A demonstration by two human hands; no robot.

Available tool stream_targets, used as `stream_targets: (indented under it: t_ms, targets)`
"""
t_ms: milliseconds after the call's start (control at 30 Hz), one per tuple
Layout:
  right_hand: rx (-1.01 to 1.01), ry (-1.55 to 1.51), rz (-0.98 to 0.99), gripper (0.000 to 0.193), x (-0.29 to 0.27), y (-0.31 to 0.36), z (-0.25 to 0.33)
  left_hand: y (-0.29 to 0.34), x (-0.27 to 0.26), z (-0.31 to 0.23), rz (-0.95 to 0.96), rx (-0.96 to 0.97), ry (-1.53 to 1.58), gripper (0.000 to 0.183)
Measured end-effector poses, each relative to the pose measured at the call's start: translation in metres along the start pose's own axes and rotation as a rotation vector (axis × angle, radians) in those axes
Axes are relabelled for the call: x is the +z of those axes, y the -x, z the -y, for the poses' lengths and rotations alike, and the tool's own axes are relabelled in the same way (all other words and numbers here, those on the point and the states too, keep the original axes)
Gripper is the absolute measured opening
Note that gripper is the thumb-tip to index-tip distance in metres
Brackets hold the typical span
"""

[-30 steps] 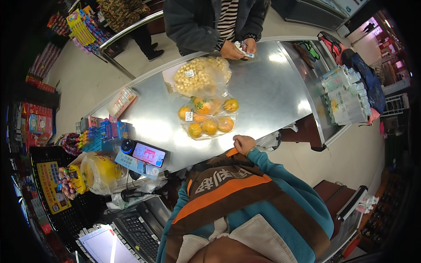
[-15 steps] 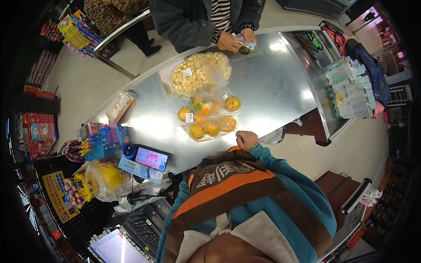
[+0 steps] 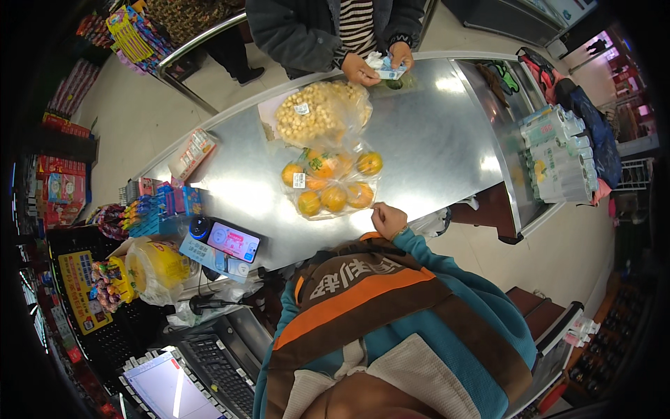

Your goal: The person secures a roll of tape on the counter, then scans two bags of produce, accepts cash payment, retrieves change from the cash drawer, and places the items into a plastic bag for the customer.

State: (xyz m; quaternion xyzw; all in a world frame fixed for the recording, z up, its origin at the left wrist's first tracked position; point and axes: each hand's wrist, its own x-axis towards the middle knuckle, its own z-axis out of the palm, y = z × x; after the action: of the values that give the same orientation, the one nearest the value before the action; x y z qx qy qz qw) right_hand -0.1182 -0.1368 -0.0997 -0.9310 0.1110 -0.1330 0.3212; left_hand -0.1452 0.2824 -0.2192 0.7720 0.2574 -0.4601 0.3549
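My right hand [image 3: 389, 221] rests at the near edge of the metal counter [image 3: 426, 140], its fingers curled in with nothing visible in them. Just left of it lies a clear plastic bag of oranges [image 3: 333, 198] with a white label. Beyond that, a larger clear bag of small round pale-yellow items [image 3: 307, 122] also carries a label. My left hand is out of sight; only the sleeve on that side shows. Across the counter, another person's hands [image 3: 377, 68] hold crumpled blue-and-white paper, perhaps banknotes; I cannot tell exactly.
On the left stand a small box [image 3: 192, 155], a candy display [image 3: 171, 209] and a payment screen [image 3: 234, 241]. A keyboard [image 3: 218, 369] and monitor [image 3: 171, 387] sit at lower left. Packs of paper rolls [image 3: 558, 157] fill the right end. A metal rail [image 3: 199, 45] runs at far left.
The other person's hands have shifted and opened out the blue-and-white paper, showing more of it. My right hand stays by the counter edge; the view has tilted slightly.
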Motion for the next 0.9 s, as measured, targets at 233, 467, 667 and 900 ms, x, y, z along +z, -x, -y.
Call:
stream_targets:
  t_ms: [233, 467, 667, 900]
  targets:
    - [0.901, -1.400, -0.400, 0.047, -0.021, -0.125, -0.022, -0.003, 0.001, -0.003, -0.012, 0.024, -0.006, 0.045]
    - [0.730, -2.191, -0.383, 0.080, -0.047, -0.212, -0.011, -0.009, -0.005, -0.008, 0.002, 0.046, -0.039, 0.045]
    - [0.798, -2.239, -0.527, 0.075, -0.029, -0.195, -0.009, -0.015, -0.011, -0.007, 0.020, 0.042, -0.065, 0.044]
    - [0.859, -2.356, -0.528, 0.059, -0.029, -0.165, -0.008, -0.023, -0.014, -0.011, 0.037, 0.051, -0.095, 0.044]
